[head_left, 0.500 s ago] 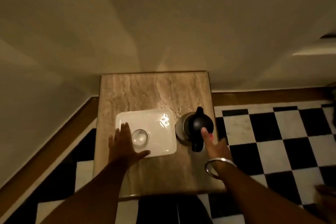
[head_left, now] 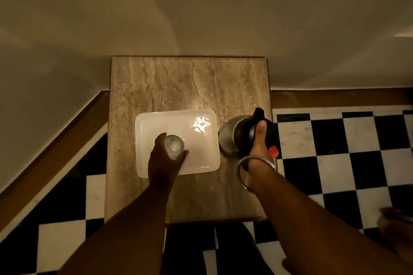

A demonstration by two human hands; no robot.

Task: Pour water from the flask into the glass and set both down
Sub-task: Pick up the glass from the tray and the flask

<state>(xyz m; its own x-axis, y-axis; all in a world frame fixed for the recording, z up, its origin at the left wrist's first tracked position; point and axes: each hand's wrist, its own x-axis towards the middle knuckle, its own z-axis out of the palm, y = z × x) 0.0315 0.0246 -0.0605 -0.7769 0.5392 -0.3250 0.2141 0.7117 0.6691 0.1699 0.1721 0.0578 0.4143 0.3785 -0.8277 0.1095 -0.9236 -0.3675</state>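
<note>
Here the left hand (head_left: 164, 158) wraps its grip around the glass (head_left: 173, 145) on the white tray (head_left: 201, 161), the right hand (head_left: 259, 152) clasps the flask (head_left: 242, 135) beside it, both on a marble table (head_left: 178, 82) over checkered floor (head_left: 335, 152).

A single head-worn wide-angle camera looks steeply down and forward from above a small marble-topped table (head_left: 190, 87), which fills the middle of the frame. The table's far edge meets a plain wall (head_left: 201, 6) across the upper half, bowed by the lens. Both forearms enter from the bottom edge, so the view sits close over the person's reach. Checkered floor tiles (head_left: 335, 152) run along the right and lower left. No second view exists, so nothing is shared
</note>
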